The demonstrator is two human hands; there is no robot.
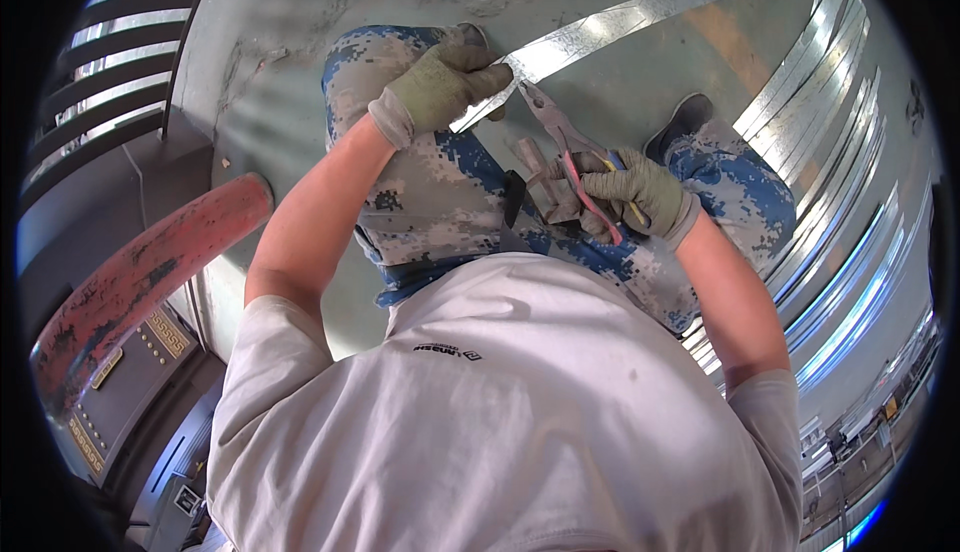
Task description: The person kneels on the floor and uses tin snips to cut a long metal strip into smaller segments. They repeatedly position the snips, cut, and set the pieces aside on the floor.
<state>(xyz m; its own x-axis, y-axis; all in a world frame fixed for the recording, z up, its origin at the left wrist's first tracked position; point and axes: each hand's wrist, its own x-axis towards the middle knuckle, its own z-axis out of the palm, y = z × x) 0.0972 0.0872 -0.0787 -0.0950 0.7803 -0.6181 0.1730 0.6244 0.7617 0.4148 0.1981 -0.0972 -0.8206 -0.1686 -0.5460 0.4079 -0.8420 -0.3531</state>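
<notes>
My left hand (pixel 442 87), in a greenish work glove, is closed around the near end of a long, shiny metal strip (pixel 620 32). From there the strip curves away to the far right. My gloved right hand (pixel 640 194) grips a pair of pliers (pixel 562 132) with worn red, blue and yellow handles. The pliers' jaws point up and left, close to the strip's near end; whether they touch it I cannot tell. Below the pliers, between my legs, is a brownish-grey blocky piece (pixel 540 174), partly hidden, whose kind is unclear.
Many long metal strips (pixel 850 102) lie along the right side. A thick, scuffed red pipe (pixel 160 272) slants in at the left, by a dark panel with gold trim (pixel 110 392). Dark railing bars (pixel 140 32) stand at the upper left. My camouflage-covered legs are bent over the green floor (pixel 290 82).
</notes>
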